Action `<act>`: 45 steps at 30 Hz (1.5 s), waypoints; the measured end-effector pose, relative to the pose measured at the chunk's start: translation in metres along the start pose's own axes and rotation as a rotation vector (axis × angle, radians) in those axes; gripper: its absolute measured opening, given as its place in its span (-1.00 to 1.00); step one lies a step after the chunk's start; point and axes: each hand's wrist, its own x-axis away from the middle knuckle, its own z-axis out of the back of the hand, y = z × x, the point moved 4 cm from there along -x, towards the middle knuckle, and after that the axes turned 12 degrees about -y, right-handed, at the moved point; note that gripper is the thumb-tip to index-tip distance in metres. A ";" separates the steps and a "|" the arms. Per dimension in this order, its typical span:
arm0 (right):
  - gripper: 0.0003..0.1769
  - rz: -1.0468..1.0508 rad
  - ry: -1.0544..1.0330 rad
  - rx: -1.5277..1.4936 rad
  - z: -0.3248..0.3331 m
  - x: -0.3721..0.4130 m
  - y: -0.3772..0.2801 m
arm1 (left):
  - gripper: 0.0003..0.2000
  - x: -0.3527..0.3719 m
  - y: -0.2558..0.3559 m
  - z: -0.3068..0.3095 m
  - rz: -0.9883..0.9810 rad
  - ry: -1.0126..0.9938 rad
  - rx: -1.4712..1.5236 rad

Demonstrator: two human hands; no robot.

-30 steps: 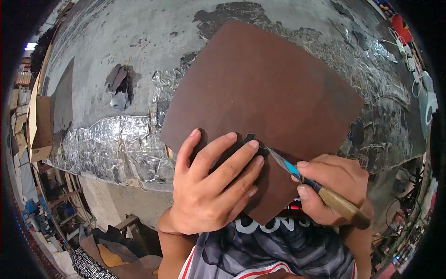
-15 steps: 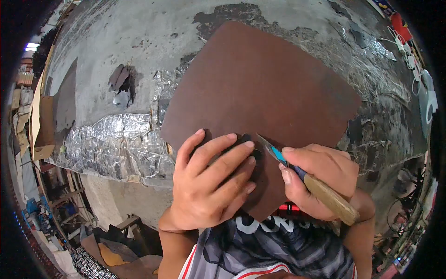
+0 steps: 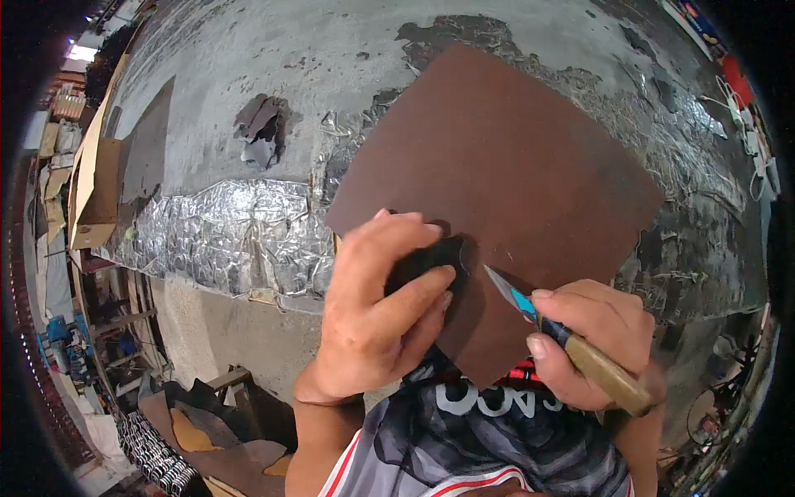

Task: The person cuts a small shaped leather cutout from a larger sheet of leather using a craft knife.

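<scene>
A large sheet of brown leather (image 3: 513, 157) lies on the worktable, its near corner reaching over the front edge against my shirt. My left hand (image 3: 364, 306) is on the sheet's near left part, fingers curled around a small, flat black piece (image 3: 439, 255) with a curved edge. In my right hand (image 3: 600, 327) is a knife (image 3: 609, 373) with a wooden handle and turquoise wrapping near the blade. Its pointed tip is close over the leather, just right of the black piece. A faint pale line shows near the tip.
Silvery crinkled film (image 3: 240, 224) covers part of the worn grey tabletop (image 3: 331, 74). A crumpled dark scrap (image 3: 262, 128) lies left of the sheet. At the left edge is a cardboard box (image 3: 98, 195); cables (image 3: 737, 103) run along the right. Leather offcuts (image 3: 215, 422) lie below, left.
My left fingers have drawn up from lying spread to curled around the black piece, which shows more. The knife tip has shifted slightly right and toward me. The whole view has shifted.
</scene>
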 end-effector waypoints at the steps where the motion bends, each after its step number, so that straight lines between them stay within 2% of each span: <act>1: -0.60 0.000 -0.019 -0.025 -0.003 0.001 0.002 | -0.75 0.000 0.001 0.003 0.042 0.037 0.004; 7: -0.57 0.073 -0.008 0.019 -0.012 -0.005 0.002 | -0.69 0.002 -0.006 0.001 -0.092 -0.120 -0.050; 25: -0.57 0.076 -0.004 0.005 -0.017 -0.008 0.001 | -0.74 -0.002 -0.004 0.001 -0.060 -0.089 -0.048; 34: -0.71 -0.041 -0.123 0.038 -0.009 -0.032 -0.014 | -0.76 -0.001 -0.004 -0.001 -0.063 -0.065 -0.024; 37: -0.74 -0.016 -0.100 0.048 -0.009 -0.033 -0.014 | -0.77 0.001 -0.005 -0.001 -0.052 -0.022 -0.020; 43: -0.67 -0.113 -0.121 -0.038 -0.006 -0.018 -0.005 | -0.77 0.001 -0.005 0.001 -0.049 -0.022 -0.036; 45: -0.66 -0.115 -0.036 -0.049 -0.014 -0.008 -0.002 | -0.77 0.001 -0.006 0.000 -0.055 -0.036 -0.040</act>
